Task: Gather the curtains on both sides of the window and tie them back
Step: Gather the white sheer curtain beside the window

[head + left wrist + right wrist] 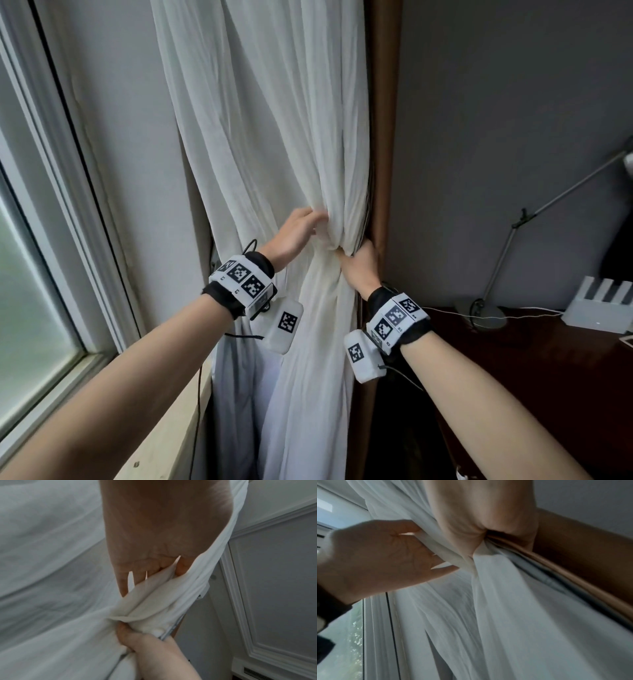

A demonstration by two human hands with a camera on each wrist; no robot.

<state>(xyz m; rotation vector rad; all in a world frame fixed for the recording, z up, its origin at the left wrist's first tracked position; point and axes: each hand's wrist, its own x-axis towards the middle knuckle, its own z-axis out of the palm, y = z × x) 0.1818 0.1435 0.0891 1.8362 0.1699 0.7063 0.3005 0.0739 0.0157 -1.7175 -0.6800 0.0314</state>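
A white sheer curtain (274,137) hangs right of the window, pulled into a bunch at mid-height. A brown curtain (382,137) hangs behind it against the wall corner. My right hand (359,263) grips the gathered bunch from the right, fingers wrapped round white and brown fabric. My left hand (298,233) lies on the folds just left of the bunch, fingers mostly straight and slipped in among them. The left wrist view shows my left hand (149,534) above my right hand (150,649), with the curtain (51,574) between. In the right wrist view my right hand (479,513) pinches the curtain (505,615), my left hand (376,555) beside it.
The window (34,274) and its pale sill (171,428) lie to the left. On the right a dark wooden desk (513,377) carries a desk lamp (503,246) and a white router (599,308). Thin cables hang from both wrist units.
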